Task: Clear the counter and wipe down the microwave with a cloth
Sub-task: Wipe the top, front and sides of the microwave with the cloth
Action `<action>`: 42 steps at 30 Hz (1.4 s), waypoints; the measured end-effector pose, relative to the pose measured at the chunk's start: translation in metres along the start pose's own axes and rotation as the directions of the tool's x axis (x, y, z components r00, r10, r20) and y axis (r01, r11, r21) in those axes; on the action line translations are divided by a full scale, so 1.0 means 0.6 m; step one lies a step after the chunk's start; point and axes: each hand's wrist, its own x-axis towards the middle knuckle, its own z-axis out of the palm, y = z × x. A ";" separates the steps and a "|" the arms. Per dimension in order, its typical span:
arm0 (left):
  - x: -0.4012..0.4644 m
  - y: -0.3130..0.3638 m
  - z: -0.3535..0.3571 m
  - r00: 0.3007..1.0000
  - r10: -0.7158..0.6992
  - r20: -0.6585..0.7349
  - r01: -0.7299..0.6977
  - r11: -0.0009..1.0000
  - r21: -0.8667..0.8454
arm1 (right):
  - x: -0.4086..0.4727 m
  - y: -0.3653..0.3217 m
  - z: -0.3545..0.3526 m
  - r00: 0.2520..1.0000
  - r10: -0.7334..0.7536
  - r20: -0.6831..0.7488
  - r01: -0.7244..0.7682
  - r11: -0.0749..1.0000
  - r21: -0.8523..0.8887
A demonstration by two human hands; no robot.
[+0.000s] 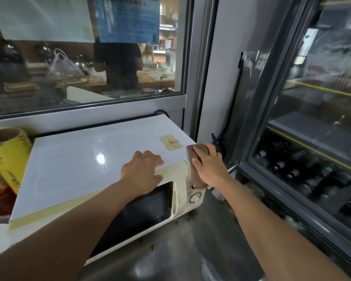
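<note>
A person wipes the right edge of a cream-and-white box-shaped microwave oven (pixel 93 159) that fills the centre of the frame on a grey stainless-steel counter (pixel 201 250). The right hand (pixel 209 165), right of centre, presses a brownish-grey folded cloth (pixel 197 151) flat against the oven's upper right corner, fingers laid over it and curling down the side. The left hand (pixel 142 171), at centre, rests palm-down on the front edge of the oven's top, fingers slightly bent, holding nothing and apparently steadying the appliance.

The wiping looks well under way: the top panel shines under a light. The dark glass door (pixel 138 211) and the control dials (pixel 195 197) seem yet to be cleaned. Brown crumbs (pixel 152 247) lie scattered on the counter below the door, so clearing is not finished.

At the left edge, a yellow cardboard-cored roll of wrap (pixel 8 157) leans against the oven; its red lettering appears to read "SUN", the rest cut off. A small cream sticker (pixel 171 141) on the oven top is too small to read, as is the blue printed notice (pixel 128 19) behind the glass window, upper centre. A glass-fronted bottle cooler (pixel 312 138) stands on the right.
</note>
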 end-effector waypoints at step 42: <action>0.303 0.018 0.039 0.889 -0.454 0.054 0.457 0.888 -0.044 | 0.441 -0.025 0.098 0.899 -0.219 0.378 -0.225 0.510 0.830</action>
